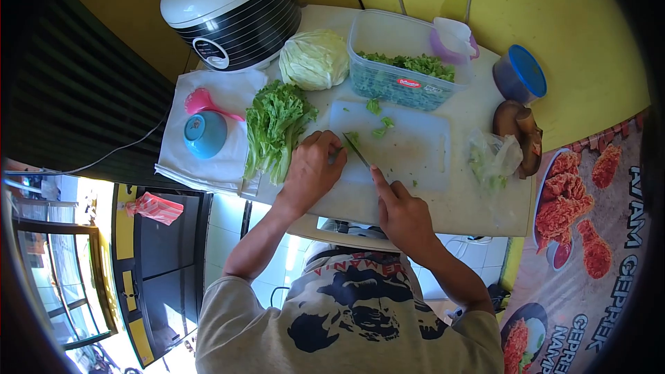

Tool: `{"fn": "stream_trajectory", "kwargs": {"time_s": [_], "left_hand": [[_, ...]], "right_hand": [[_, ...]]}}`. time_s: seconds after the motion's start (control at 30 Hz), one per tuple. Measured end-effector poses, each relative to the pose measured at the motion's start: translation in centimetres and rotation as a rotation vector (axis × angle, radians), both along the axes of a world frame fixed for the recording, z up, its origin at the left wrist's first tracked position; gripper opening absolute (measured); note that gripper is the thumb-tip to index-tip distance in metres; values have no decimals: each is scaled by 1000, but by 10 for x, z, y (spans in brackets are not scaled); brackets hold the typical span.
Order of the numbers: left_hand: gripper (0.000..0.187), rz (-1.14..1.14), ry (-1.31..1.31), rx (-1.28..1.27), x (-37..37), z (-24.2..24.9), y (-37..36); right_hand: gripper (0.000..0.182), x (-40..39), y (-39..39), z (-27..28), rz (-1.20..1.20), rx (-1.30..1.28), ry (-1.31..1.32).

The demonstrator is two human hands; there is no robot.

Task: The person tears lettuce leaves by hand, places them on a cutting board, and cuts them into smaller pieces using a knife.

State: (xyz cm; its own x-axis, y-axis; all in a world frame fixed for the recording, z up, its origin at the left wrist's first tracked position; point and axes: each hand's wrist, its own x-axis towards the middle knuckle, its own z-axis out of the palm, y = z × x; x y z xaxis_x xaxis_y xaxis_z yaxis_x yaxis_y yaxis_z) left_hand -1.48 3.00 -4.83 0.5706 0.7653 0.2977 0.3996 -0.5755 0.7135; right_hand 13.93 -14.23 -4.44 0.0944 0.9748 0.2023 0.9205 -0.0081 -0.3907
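Observation:
With the index finger along its spine, my right hand [404,216] grips a knife [357,151] whose blade points up and left over the white cutting board [422,159]. My left hand [318,167] is closed at the board's left edge, its fingertips pinching a small piece of green lettuce [352,140] beside the blade tip. Loose lettuce scraps [382,127] lie on the board. Left of my left hand rests a bunch of leaf lettuce [276,125]. Behind the board, a clear plastic container [395,93] holds cut greens.
A pale cabbage [314,59] and a rice cooker [235,17] stand at the back left. On a white cloth [232,90] are an overturned blue bowl [205,134] and a pink ladle [202,102]. To the right are a plastic bag [493,159], a brown mortar [512,121] and a blue-lidded tub [519,75].

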Motion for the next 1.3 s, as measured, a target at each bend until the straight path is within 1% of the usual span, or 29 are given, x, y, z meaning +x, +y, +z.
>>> {"fn": "stream_trajectory", "kwargs": {"time_s": [0.13,0.23,0.33,0.43,0.53,0.63,0.73,0.83,0.93,1.03,1.13,1.23,1.3], "left_hand": [[11,-14,25,-6,0,4,1],[10,-13,59,1,5,6,0],[13,22,81,-68,15,10,-1],[16,75,133,-82,24,9,0],[18,107,139,-126,27,13,2],[17,98,147,-119,28,11,3],[17,86,126,-53,26,8,3],[17,34,89,-26,21,5,6],[17,11,134,-103,13,10,12],[13,36,63,-88,6,9,15],[13,118,-60,36,8,16,-1],[19,3,3,388,1,7,-13],[22,-6,62,383,-1,3,-18]], "right_hand": [[65,12,1,1,-117,-8,9],[62,27,-8,3,-147,15,28],[60,26,-15,11,-131,41,70],[59,18,-20,7,-82,65,139],[60,12,-21,7,-70,50,142],[61,11,-20,2,-59,49,143],[62,13,-19,-2,-52,8,112],[63,13,-18,2,-57,-36,90],[63,13,-18,6,-62,-59,68],[63,14,-19,6,-61,-53,59],[63,14,-20,4,-50,-5,84],[63,17,-19,2,-30,73,111],[63,21,-16,2,-7,70,81]]}}
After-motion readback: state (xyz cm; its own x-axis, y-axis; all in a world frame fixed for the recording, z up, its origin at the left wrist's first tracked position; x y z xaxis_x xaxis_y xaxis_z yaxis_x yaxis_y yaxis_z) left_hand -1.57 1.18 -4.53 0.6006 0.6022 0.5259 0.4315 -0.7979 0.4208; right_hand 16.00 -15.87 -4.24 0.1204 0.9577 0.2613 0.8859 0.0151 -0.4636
